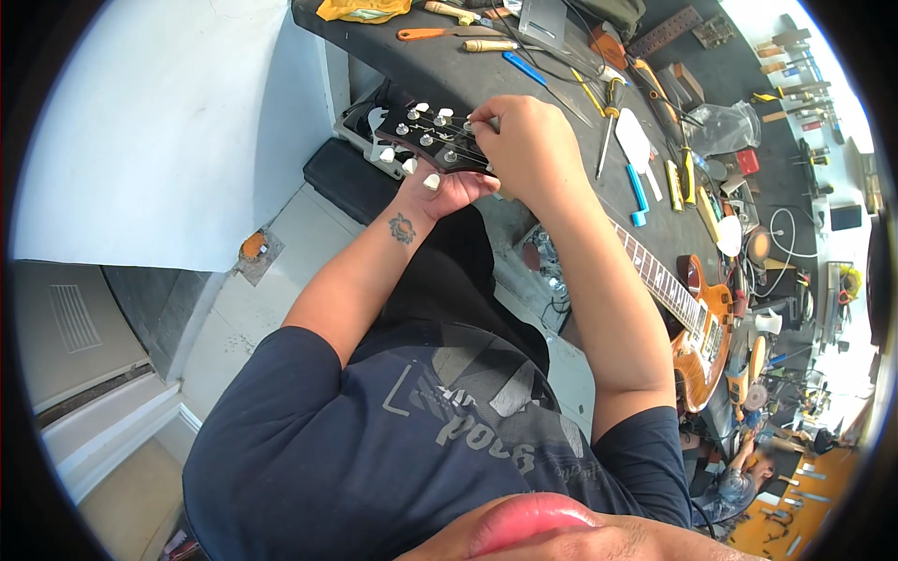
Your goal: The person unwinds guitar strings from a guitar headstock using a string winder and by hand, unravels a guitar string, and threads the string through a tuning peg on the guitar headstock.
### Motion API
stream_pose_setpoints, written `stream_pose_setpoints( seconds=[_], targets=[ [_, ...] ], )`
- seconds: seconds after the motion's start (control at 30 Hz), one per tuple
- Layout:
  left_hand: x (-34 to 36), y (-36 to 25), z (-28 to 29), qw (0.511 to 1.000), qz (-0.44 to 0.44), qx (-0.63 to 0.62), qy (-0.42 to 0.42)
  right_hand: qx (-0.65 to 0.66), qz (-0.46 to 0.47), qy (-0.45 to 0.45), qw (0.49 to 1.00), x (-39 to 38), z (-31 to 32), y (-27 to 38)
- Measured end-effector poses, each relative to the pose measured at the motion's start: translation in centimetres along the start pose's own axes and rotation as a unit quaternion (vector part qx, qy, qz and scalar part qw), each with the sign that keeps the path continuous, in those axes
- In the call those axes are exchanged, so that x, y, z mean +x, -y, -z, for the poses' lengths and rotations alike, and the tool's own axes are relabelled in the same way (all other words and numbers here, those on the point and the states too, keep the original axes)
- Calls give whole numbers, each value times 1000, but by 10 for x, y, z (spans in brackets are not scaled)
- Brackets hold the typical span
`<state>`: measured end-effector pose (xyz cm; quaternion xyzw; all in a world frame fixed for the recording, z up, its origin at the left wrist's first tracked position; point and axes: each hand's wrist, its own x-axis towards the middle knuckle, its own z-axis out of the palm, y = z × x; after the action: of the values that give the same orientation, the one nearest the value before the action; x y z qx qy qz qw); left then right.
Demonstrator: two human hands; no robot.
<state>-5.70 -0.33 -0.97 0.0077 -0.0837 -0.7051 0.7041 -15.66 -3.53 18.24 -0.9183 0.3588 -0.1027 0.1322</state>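
An amber-bodied electric guitar [703, 360] lies along the dark workbench's near edge at right, its neck [655, 271] running up and left behind my right forearm. At the far end, the black headstock [428, 131] carries silver tuning posts, pale tuner buttons and strings. My left hand [451, 192] is under the headstock, palm up, its fingers curled against the underside by the neck. From above, my right hand [531, 140] reaches over the strings, thumb and fingertips pinched together near a tuning post. Whatever lies between those fingertips is too small to make out.
On the workbench [449, 70] lie a screwdriver [608, 126], a blue-handled file [547, 86], an orange-handled tool [440, 34], a white oval piece [632, 140] and a clear plastic bag [730, 129]. A black case [346, 178] stands below the headstock. Another person [734, 486] works at far lower right.
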Motion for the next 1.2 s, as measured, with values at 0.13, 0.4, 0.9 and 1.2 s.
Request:
stream_pose_setpoints(
  seconds=[0.13, 0.4, 0.9, 1.2],
  targets=[
    [0, 2, 1, 999, -21, 32, 35, 1, 16, -21, 1000, -1, -14, -5],
    [-4, 0, -7, 1000, -3, 8, 5, -180, 189, -23, 965, -5, -1, -24],
    [-3, 0, 10, 994, -15, 46, 101, -332, 273, 20, 903, -11, 20, -27],
    [-4, 0, 2, 999, -8, 17, 27, -408, 243, 92, 875, -17, 32, -16]
  ],
)
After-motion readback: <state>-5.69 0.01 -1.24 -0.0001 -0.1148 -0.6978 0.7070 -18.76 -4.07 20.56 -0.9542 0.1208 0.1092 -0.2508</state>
